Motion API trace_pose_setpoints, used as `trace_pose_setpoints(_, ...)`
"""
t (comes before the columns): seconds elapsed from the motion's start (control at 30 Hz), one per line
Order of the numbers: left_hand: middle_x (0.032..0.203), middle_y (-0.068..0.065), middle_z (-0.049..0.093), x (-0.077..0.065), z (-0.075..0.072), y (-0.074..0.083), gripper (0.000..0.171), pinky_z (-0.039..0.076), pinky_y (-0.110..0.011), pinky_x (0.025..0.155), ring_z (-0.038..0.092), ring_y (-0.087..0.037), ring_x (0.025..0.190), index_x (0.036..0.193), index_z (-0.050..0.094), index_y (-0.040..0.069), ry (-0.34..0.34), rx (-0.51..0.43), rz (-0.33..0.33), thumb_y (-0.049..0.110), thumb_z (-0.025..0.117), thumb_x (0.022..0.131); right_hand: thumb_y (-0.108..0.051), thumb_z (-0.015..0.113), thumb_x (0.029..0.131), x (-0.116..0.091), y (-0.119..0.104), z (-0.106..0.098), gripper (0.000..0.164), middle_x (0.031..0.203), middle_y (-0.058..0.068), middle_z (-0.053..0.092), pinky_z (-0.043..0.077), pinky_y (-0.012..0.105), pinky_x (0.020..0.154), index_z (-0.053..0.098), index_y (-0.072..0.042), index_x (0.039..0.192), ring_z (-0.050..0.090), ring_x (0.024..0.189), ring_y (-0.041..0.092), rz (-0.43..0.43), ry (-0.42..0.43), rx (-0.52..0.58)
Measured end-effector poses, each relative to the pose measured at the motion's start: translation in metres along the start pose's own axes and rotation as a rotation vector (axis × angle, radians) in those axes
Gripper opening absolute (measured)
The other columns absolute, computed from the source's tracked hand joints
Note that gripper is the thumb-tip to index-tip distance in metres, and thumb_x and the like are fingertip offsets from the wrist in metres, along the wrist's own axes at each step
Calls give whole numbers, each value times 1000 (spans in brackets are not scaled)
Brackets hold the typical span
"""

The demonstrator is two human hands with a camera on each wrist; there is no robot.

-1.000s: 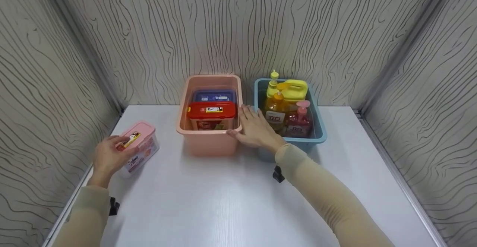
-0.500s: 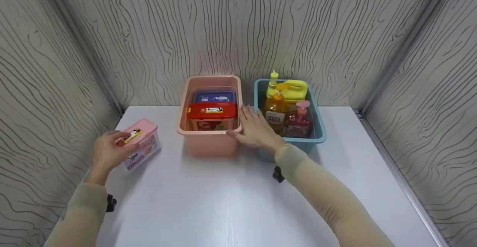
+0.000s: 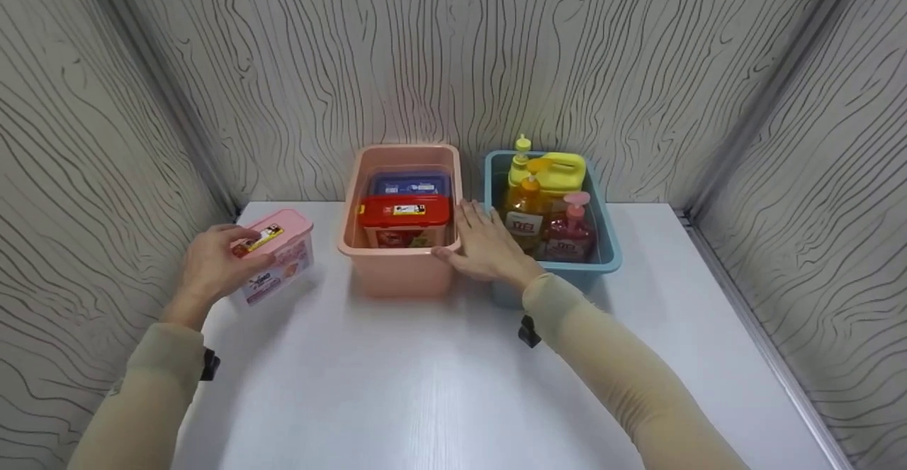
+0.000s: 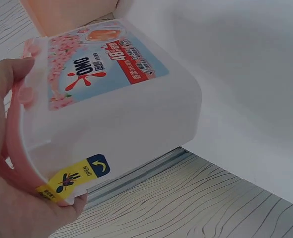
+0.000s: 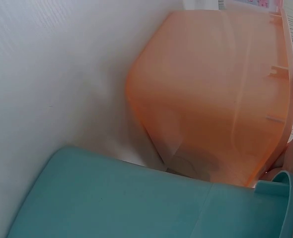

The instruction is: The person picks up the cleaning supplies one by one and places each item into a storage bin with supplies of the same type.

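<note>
My left hand (image 3: 216, 264) grips a laundry-pod tub (image 3: 280, 268) by its pink lid, thumb on the near side and fingers across the far edge. In the left wrist view the tub (image 4: 121, 111) is tilted, with its white bottom clear of the table. To its right stands a salmon-pink bin (image 3: 400, 275) holding a red-lidded tub (image 3: 407, 213) and a blue-lidded tub (image 3: 407, 183). Along that bin's right rim rests my right hand (image 3: 489, 247), fingers straight and thumb at the front corner. The right wrist view shows the bin's side (image 5: 201, 89) close by.
Beside my right hand is a blue-green bin (image 3: 602, 243). Inside it are a yellow jug (image 3: 567, 172), an orange pump bottle (image 3: 524, 222) and a pink pump bottle (image 3: 569, 236). Wood-patterned panels (image 3: 425, 52) enclose the white table (image 3: 439, 385) at the back and sides.
My left hand has lifted the laundry-pod tub off the table and carried it slightly right and away from me, towards the pink bin. The right hand has stayed on the rim.
</note>
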State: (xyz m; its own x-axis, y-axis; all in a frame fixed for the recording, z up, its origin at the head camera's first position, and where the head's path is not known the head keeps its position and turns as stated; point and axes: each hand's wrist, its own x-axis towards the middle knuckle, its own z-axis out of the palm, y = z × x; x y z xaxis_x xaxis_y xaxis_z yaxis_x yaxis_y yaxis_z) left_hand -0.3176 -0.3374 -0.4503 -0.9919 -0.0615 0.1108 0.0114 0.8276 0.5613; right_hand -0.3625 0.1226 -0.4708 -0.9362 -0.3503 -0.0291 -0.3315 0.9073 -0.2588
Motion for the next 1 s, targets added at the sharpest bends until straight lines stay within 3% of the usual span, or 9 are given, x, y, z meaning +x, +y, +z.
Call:
trace_pose_setpoints(0.53,162,-34,56,3,-25,33,56,43,-80,118,52,-60,145,142,74,2,5,53,120,39,82,99,-87,42,103,-1,0,-1,117,192,13,5,2,61,146,6,-9,181,5,180,38,-11,-3,30)
trace_pose_setpoints(0.77,165,-33,53,5,-34,50,58,46,-80,116,50,-59,145,144,73,4,0,35,132,40,82,100,-86,43,103,-2,0,-2,116,192,13,5,2,61,146,6,-9,181,5,180,38,-8,0,23)
trace_pose_setpoints(1.0,168,-31,51,6,-40,67,61,41,-83,119,45,-60,150,146,72,6,-30,58,140,43,82,100,-85,44,103,-1,1,-1,116,192,13,4,3,61,147,5,-9,182,4,180,36,-8,0,22)
